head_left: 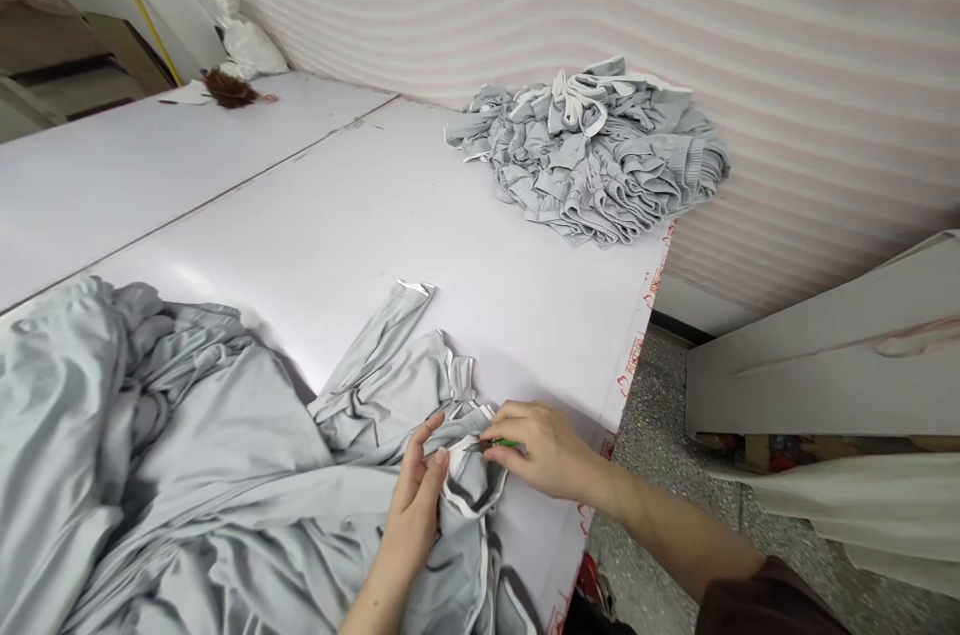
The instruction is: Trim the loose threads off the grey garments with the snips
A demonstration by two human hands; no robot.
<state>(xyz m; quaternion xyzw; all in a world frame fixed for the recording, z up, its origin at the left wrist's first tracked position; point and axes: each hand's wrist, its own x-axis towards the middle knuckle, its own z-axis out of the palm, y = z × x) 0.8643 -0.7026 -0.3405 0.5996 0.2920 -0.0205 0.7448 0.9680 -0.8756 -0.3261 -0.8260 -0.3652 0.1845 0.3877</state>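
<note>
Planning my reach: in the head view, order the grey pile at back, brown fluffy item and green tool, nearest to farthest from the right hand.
1. Green tool: held in the right hand.
2. Grey pile: at the back, right of centre.
3. Brown fluffy item: back left.

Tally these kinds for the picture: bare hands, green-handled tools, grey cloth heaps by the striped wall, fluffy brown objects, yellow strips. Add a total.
Bare hands: 2 (left hand, right hand)
Green-handled tool: 1
Far grey cloth heap: 1
Fluffy brown object: 1
Yellow strip: 1
Total: 6
</note>
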